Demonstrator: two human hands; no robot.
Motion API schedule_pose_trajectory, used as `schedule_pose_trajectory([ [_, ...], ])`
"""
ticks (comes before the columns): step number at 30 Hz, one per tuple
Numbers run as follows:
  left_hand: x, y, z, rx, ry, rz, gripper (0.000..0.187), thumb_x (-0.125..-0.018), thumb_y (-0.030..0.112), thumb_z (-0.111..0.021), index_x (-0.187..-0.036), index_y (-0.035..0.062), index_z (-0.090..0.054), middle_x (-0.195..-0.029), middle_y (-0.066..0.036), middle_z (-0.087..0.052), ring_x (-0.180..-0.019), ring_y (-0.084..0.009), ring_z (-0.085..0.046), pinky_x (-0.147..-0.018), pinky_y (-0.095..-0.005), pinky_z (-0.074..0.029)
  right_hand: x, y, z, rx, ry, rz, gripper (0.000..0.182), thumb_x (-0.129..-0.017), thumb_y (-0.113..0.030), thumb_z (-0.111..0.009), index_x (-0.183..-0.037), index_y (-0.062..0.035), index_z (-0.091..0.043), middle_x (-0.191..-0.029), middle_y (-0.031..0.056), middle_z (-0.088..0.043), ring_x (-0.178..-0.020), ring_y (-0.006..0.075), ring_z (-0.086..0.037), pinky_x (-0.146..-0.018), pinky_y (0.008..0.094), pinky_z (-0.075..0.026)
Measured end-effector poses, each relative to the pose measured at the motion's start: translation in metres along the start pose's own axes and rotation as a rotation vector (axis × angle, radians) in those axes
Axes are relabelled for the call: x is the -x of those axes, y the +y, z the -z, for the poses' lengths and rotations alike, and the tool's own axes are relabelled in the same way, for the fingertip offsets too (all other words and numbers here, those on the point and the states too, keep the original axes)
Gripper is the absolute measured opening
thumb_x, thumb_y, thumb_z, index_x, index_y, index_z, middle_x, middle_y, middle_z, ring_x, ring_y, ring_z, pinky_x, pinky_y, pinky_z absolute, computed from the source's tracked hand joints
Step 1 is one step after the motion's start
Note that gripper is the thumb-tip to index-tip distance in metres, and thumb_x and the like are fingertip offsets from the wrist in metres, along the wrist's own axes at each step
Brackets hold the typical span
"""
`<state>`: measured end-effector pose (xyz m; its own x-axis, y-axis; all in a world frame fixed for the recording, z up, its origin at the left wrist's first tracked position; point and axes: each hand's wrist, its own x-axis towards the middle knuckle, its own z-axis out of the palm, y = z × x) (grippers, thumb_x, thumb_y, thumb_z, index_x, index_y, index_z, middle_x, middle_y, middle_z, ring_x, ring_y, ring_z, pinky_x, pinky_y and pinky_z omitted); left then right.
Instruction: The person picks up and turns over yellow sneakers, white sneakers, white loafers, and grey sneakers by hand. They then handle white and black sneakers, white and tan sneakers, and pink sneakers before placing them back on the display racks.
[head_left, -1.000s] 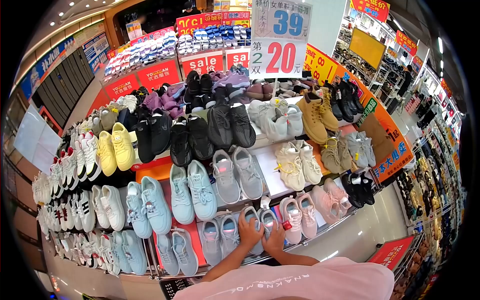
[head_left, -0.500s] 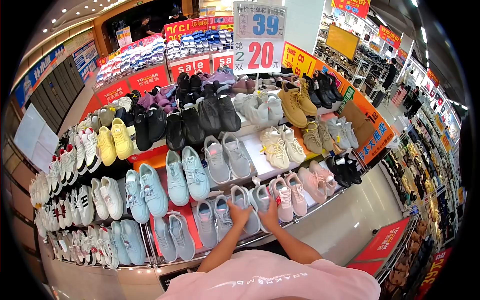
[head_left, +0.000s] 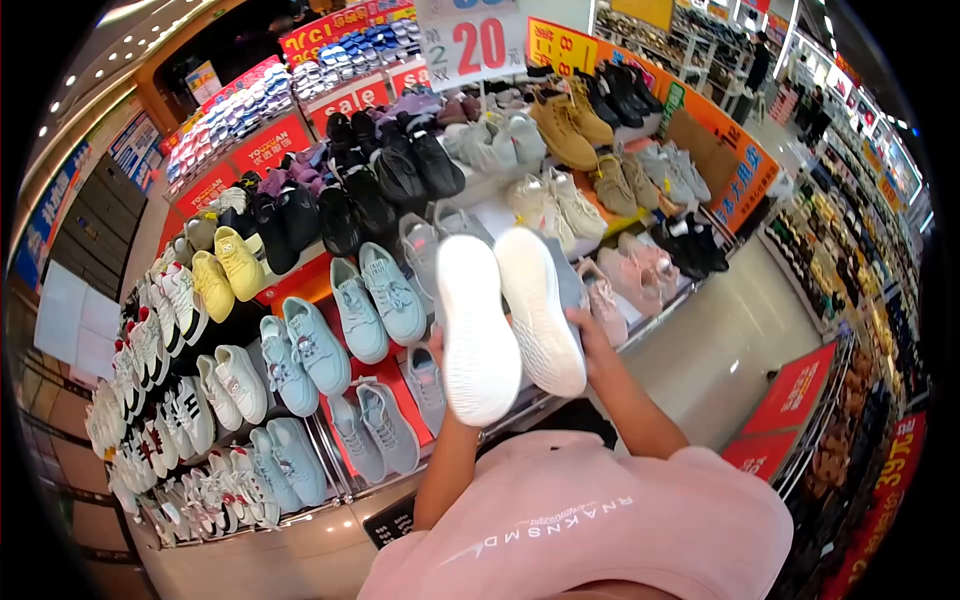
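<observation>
Two grey sneakers are raised above the display, with their white soles facing me. The left sneaker point(head_left: 480, 330) is gripped at its outer edge by my left hand point(head_left: 437, 346), whose fingers are mostly hidden behind the sole. My right hand point(head_left: 592, 342) is closed around the side of the right sneaker point(head_left: 545, 315), its fingertips partly out of sight. Behind them, the grey uppers show only at the edges. Just right of my right hand stands a pink sneaker point(head_left: 605, 305); a grey sneaker point(head_left: 428, 385) rests on the shelf to the left.
Light blue sneakers point(head_left: 315, 345), white shoes point(head_left: 240, 380) and yellow shoes point(head_left: 240, 262) line the tiered display to the left. Tan boots point(head_left: 565, 130) and black shoes point(head_left: 420, 165) stand higher up. A price sign point(head_left: 475, 45) rises at the back. More shoe racks point(head_left: 830, 250) run along the right.
Both hands have lifted the two grey sneakers off the front row and tipped them so the soles face me. The view has shifted slightly.
</observation>
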<state>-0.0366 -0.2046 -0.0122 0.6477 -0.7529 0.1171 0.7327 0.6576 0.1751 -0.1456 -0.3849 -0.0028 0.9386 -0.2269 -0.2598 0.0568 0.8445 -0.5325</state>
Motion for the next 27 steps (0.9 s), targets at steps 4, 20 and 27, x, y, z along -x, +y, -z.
schedule_pose_trajectory([
  [4, 0.003, 0.007, -0.046, 0.217, -0.088, 0.192, 0.044, -0.094, 0.025, -0.056, -0.126, -0.0032, -0.044, -0.104, -0.012, -0.049, -0.086, -0.0168, -0.049, -0.062, -0.0236, -0.044, -0.009, 0.011, -0.012, -0.072, -0.341, -0.072, 0.073, -0.078, -0.047, -0.06, -0.131, 0.0029, -0.052, -0.12, 0.0188, -0.063, -0.103, 0.0309, -0.064, -0.088, 0.0425, -0.053],
  [20, 0.023, 0.06, -0.089, 0.044, -0.354, -0.052, 0.082, -0.078, 0.054, -0.068, -0.137, 0.003, -0.042, -0.109, -0.015, -0.051, -0.107, -0.0297, -0.05, -0.094, -0.0428, -0.04, -0.029, -0.084, -0.005, 1.065, -0.873, 0.039, 0.116, -0.043, -0.017, -0.093, -0.141, 0.0035, -0.036, -0.126, 0.0096, -0.058, -0.118, 0.0179, -0.053, -0.101, 0.0332, -0.04],
  [27, 0.005, 0.054, -0.11, 0.003, -0.319, -0.161, 0.09, -0.078, 0.051, -0.07, -0.148, 0.0102, -0.031, -0.14, -0.025, -0.042, -0.124, -0.0356, -0.045, -0.099, -0.045, -0.043, -0.046, -0.057, -0.025, 0.965, -1.113, -0.124, 0.108, -0.05, -0.011, -0.091, -0.141, 0.0035, -0.036, -0.131, 0.0131, -0.056, -0.12, 0.0199, -0.054, -0.102, 0.0365, -0.041],
])
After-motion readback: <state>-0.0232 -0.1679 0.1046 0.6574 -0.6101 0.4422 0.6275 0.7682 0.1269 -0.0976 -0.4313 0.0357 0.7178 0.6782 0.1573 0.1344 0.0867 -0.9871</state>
